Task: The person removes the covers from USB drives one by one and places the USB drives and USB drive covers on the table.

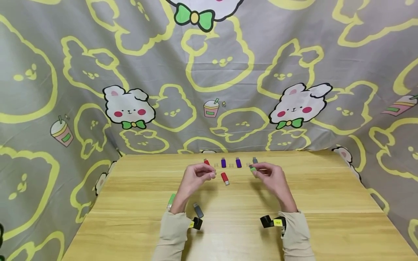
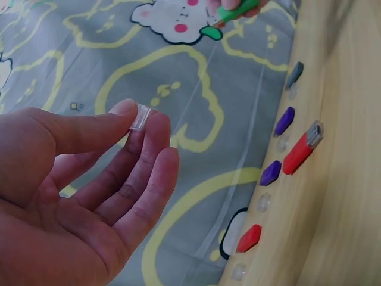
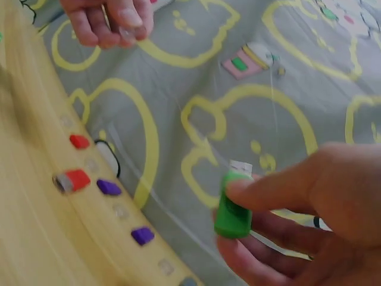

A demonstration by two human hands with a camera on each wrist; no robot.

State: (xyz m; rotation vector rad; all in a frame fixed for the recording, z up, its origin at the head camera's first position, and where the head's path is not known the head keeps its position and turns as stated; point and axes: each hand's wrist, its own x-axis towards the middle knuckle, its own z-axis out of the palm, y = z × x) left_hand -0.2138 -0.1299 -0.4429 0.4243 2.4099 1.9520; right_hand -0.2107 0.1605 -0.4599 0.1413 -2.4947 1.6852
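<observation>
I see the right hand (image 1: 273, 178) pinching a green USB stick (image 3: 231, 221) between thumb and fingers, raised above the desk (image 1: 235, 235), its metal plug bare and pointing away from the palm. The left hand (image 1: 195, 177) is clamped on a small clear cap (image 2: 140, 118) at the thumb and fingertips, its other fingers loosely bent; the two hands are apart. Between them, on the desk, I have a red stick (image 1: 224, 177) lying at a slant. Just beyond, along the far edge, runs a row: another red stick (image 2: 249, 239), two purple sticks (image 1: 238, 162) and a grey one (image 1: 255, 159), with clear pieces (image 2: 264, 202) between them. Nearer, a second green stick (image 1: 171, 199) and a dark grey stick (image 1: 197, 210) flank the left forearm. A patterned cloth (image 1: 222, 79) hangs behind.
</observation>
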